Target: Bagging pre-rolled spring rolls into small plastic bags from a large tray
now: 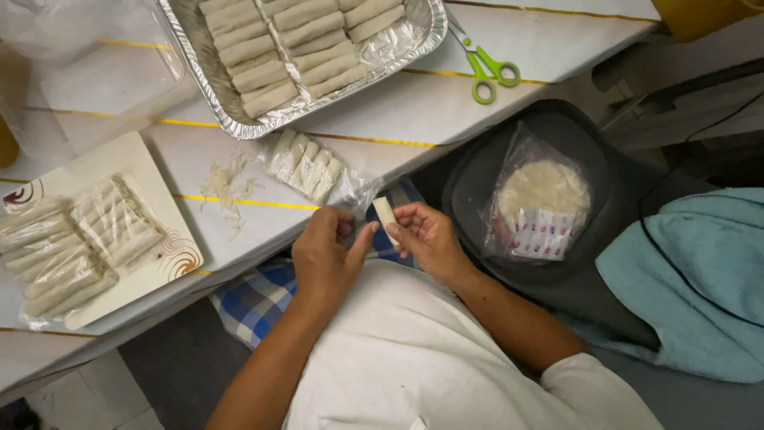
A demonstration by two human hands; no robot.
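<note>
My right hand (427, 236) pinches a small pale roll (385, 215) between thumb and fingers, just off the table's near edge. My left hand (325, 253) is beside it, fingertips curled toward the same roll, nearly touching it. Right in front of the hands, a clear plastic bag with several uncooked rolls (306, 165) lies on the white table (446, 103). Both hands hover above my lap, over a blue checked cloth (255, 299).
A foil tray (223, 87) of many rolls sits at the back. A white square plate (143, 275) at left bears bagged rolls. Green-handled scissors (485, 68) lie at the back right. A bag of round wrappers (541, 199) rests on a dark stool; a teal towel (700, 279) at right.
</note>
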